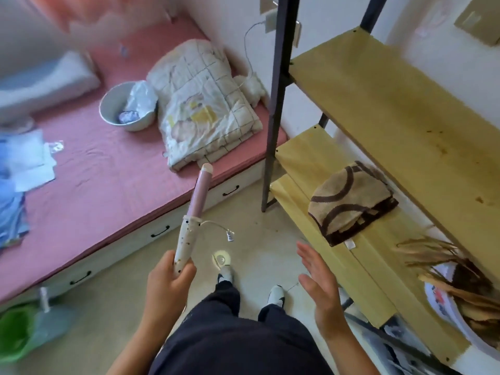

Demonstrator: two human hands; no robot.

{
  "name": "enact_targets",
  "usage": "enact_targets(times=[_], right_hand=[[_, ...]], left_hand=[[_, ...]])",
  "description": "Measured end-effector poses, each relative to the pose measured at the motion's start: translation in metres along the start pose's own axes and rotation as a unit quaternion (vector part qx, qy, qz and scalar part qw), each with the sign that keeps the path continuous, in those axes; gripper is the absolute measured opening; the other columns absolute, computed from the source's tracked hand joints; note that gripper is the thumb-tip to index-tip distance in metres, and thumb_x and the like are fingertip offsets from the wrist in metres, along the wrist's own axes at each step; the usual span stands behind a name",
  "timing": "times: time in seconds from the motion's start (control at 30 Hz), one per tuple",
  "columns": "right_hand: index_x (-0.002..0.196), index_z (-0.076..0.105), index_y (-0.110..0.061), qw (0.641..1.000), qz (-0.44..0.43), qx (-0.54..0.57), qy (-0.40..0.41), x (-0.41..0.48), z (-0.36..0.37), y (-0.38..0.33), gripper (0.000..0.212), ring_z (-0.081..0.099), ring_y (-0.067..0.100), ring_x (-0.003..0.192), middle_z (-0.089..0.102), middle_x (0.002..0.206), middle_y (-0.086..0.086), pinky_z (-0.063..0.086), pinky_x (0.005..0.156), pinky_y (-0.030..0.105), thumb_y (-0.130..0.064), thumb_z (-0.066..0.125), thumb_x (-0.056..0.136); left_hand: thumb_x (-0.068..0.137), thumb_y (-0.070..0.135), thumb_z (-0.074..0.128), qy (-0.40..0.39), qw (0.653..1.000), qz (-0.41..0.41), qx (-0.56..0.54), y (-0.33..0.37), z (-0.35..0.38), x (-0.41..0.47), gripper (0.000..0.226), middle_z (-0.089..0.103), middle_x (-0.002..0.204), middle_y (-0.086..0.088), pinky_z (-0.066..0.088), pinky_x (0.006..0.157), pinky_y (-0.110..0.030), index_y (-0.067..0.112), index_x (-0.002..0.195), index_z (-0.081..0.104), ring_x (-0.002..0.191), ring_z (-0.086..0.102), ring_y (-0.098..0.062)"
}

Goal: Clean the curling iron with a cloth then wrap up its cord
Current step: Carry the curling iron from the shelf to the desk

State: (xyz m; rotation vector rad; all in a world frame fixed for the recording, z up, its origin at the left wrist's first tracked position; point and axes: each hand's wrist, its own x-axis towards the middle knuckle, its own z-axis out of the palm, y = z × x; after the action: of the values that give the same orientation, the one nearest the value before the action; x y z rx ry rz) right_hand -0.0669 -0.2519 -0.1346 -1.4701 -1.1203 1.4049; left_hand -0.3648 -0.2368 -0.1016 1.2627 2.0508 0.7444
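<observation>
Pink curling iron (193,212) gripped in left hand (167,282); right hand (316,282) open, near brown cloth (351,201).

— Straight ahead of you, a pink bed (94,171): folded quilt (205,104) on it, white bowl (111,104) just beside the quilt.
— And on your right, yellow shelves (378,104). Down left on the floor (265,234), a green bag (19,328).

Showing one curling iron (193,212), one cloth (351,204) lying on the shelf (297,196), two hands, left hand (167,282) and right hand (319,282), two shoes (226,273), one bowl (108,109) and one quilt (203,104) sitting toward the far corner of the bed (94,171), three drawer handles (160,231) running below its near edge.
</observation>
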Motion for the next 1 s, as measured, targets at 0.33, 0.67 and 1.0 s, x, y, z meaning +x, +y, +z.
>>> enact_targets(times=[0.33, 0.67, 1.0], right_hand=[[0.144, 0.054, -0.027, 0.981, -0.036, -0.029, -0.188, 0.023, 0.082, -0.028, 0.058, 0.05, 0.012, 0.14, 0.058, 0.147, -0.008, 0.036, 0.118, 0.041, -0.029, 0.061, 0.087], [0.141, 0.057, -0.02, 0.936, -0.055, -0.072, -0.34, 0.018, 0.263, -0.034, 0.058, 0.059, 0.02, 0.132, 0.065, 0.139, -0.001, 0.044, 0.112, 0.046, -0.022, 0.062, 0.083], [0.136, 0.06, -0.009, 0.89, -0.053, -0.13, -0.433, 0.032, 0.415, -0.05, 0.055, 0.064, 0.025, 0.125, 0.069, 0.133, 0.007, 0.046, 0.11, 0.048, -0.017, 0.059, 0.082]], left_hand=[[0.078, 0.031, 0.057, 0.14, 0.98, -0.126, -0.062, -0.069, -0.06, -0.071, 0.012, 0.044, 0.053, 0.011, 0.031, 0.045, -0.026, 0.024, 0.074, 0.048, 0.046, 0.036, -0.009], [0.088, 0.027, 0.063, 0.258, 0.931, -0.222, -0.134, -0.173, -0.147, -0.118, 0.02, 0.045, 0.053, 0.008, 0.033, 0.041, -0.021, 0.019, 0.074, 0.051, 0.044, 0.037, -0.008], [0.094, 0.024, 0.064, 0.377, 0.844, -0.327, -0.197, -0.252, -0.213, -0.138, 0.017, 0.05, 0.058, 0.008, 0.037, 0.046, -0.032, 0.029, 0.082, 0.054, 0.045, 0.04, -0.009]])
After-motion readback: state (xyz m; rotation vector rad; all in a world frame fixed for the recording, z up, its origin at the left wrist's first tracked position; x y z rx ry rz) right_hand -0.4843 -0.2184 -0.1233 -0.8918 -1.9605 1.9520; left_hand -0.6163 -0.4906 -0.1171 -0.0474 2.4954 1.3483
